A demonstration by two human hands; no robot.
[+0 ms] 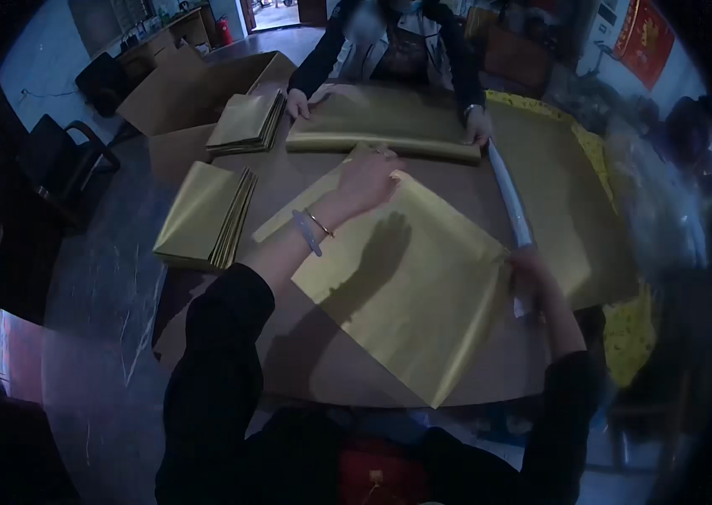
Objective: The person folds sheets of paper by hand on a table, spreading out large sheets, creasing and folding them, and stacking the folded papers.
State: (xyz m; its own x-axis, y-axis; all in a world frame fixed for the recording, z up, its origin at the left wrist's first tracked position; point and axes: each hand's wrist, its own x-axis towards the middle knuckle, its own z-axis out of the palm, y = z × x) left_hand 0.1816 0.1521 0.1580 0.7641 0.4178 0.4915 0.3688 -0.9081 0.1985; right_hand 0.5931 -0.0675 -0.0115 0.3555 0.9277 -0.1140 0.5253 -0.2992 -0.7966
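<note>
A gold paper sheet [406,261] is slanted across the middle of the table, one corner pointing toward my body. My left hand [368,181], with a bracelet and a bangle on its wrist, pinches the sheet's upper edge. At the right corner of the sheet, my right hand [531,271] is closed on the paper; its fingers are dark and somewhat blurred. My left arm's shadow falls across the sheet. Close to my right hand lies a long, pale, shiny strip [510,194], whose kind I cannot make out.
Across the table, a person's hands [299,104] rest on a rolled gold sheet [381,145]. Two folded gold stacks [204,215] sit at the left, near an open cardboard box [179,93]. More gold paper [574,227] covers the right side. A black chair [61,160] stands left.
</note>
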